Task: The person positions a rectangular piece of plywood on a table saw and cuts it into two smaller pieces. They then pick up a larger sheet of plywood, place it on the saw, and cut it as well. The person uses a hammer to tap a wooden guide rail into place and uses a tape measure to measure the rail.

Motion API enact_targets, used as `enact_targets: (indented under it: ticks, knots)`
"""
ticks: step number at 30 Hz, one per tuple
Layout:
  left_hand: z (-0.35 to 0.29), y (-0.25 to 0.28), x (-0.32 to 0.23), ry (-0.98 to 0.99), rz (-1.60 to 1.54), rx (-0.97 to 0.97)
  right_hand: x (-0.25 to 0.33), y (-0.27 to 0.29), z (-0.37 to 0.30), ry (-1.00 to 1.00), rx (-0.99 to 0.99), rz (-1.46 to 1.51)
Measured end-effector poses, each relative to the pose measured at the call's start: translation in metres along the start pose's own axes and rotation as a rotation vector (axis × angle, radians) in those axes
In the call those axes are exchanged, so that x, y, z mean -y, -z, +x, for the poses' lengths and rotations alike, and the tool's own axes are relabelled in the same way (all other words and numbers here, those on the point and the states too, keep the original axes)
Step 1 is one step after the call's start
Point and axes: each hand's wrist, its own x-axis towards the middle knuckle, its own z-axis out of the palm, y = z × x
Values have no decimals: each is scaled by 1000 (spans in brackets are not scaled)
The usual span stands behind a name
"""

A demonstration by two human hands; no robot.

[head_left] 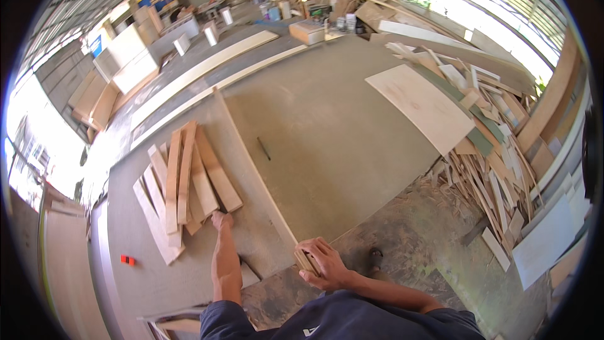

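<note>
My left hand point(221, 220) reaches to the near end of a loose pile of wooden boards point(204, 186) on the large flat panel, its fingers closed at the end of one board. The pile fans out, with pale and reddish-brown boards overlapping. My right hand point(324, 264) is wrapped round a small stack of wooden strips point(305, 260), held near my body at the panel's near edge. Just beyond that hand ends a long thin wooden strip point(251, 160), which runs away from me across the panel. Whether the two touch is unclear.
A dark pen-like stick point(263, 148) lies on the greyish panel point(321, 151); an orange object point(128, 259) sits at left. A pale sheet point(420, 104) overlaps the panel's right side, beside heaped offcuts point(497, 176). Pale cabinet parts point(132, 56) stand far left.
</note>
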Motion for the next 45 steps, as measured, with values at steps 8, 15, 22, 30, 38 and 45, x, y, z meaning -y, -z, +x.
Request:
enact_targets:
  ticks: [8, 15, 22, 30, 38, 45]
  knots:
    - [102, 89, 79, -19, -246, 214, -12, -16, 9, 124, -90, 152]
    - [19, 155, 89, 346, -1362, 744, -15, -27, 14, 196, -148, 196]
    - [-121, 195, 40, 46, -1448, 707, -25, -23, 22, 206, -43, 249]
    - [-241, 156, -44, -171, -1195, 477, -65, -40, 61, -302, 203, 868]
    - [-274, 98, -93, -364, -848, 540, -64, -72, 109, -461, -50, 1121]
    - [-251, -18, -73, -180, -1077, -135, -114, -84, 107, -593, -264, 1244]
